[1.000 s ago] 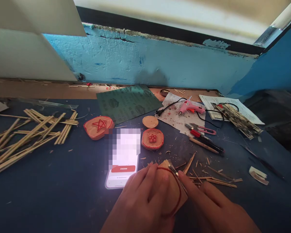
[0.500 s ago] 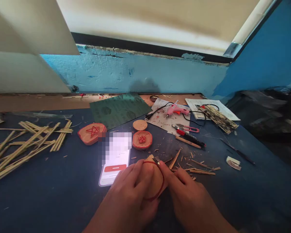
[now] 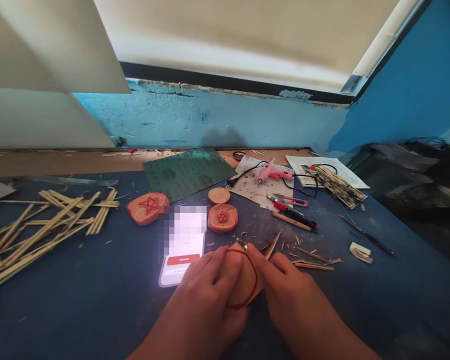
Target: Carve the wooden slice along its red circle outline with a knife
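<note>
My left hand (image 3: pixel 206 290) grips a flat tan piece (image 3: pixel 243 280), wood or clay by its look, with a red curved line drawn round its top. Fingers lie over its left side and the thumb is low near its front edge. At the piece's far right edge, my right hand (image 3: pixel 285 280) is closed round a small craft knife (image 3: pixel 242 243). Only its short metal tip shows past the index finger; the handle is hidden in the palm. Just beyond are a tan block with a red flower (image 3: pixel 222 217), a plain round disc (image 3: pixel 219 195) and a block with a red star (image 3: pixel 148 208).
A lit phone (image 3: pixel 183 275) lies beside my left hand. Thin sticks (image 3: pixel 52 225) are piled at left. Shavings (image 3: pixel 313 266), a wooden-handled tool (image 3: pixel 291 221), a pink cutter (image 3: pixel 294 201) and a pink glue gun (image 3: pixel 273 173) lie right. Green sandpaper (image 3: pixel 189 172) is behind.
The view has shifted slightly, so everything on the table sits a little further right. Both hands keep their hold on the piece and the knife, whose tip stays at the far edge.
</note>
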A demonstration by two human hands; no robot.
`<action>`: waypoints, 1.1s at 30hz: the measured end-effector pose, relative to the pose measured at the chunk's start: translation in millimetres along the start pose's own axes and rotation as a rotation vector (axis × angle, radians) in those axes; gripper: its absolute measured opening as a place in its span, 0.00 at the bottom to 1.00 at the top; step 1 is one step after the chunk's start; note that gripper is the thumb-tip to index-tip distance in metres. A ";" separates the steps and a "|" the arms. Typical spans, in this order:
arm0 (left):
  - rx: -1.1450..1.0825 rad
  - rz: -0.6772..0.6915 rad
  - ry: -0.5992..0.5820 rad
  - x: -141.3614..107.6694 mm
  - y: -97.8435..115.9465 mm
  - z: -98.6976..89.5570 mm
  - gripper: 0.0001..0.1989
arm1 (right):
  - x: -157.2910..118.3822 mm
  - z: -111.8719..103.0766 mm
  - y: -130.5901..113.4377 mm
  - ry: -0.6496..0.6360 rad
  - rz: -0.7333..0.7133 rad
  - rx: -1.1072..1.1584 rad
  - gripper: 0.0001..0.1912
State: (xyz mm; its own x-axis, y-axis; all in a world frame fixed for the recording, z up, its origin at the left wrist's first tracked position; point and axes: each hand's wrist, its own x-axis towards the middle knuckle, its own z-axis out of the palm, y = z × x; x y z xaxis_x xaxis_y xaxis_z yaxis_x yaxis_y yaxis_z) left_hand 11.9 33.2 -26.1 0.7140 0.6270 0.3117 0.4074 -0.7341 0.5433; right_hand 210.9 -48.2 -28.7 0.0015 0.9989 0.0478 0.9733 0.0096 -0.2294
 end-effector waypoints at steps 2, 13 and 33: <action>-0.002 -0.017 0.004 0.8 1.3 -0.9 0.30 | 9.1 1.3 -0.7 -0.003 -0.001 0.018 0.33; 0.007 -0.020 0.052 -2.6 -0.9 3.5 0.31 | -1.3 -43.9 -4.1 0.127 -0.213 -0.075 0.29; 0.041 -0.013 0.066 0.4 3.9 0.3 0.25 | -6.7 -42.4 2.4 0.067 -0.139 0.036 0.26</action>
State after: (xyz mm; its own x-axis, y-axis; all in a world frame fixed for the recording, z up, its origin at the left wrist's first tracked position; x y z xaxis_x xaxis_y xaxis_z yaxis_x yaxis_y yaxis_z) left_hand 14.0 30.5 -24.1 0.6699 0.6512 0.3566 0.4402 -0.7351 0.5156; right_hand 223.0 -56.8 11.7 -0.1167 0.9824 0.1457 0.9561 0.1508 -0.2512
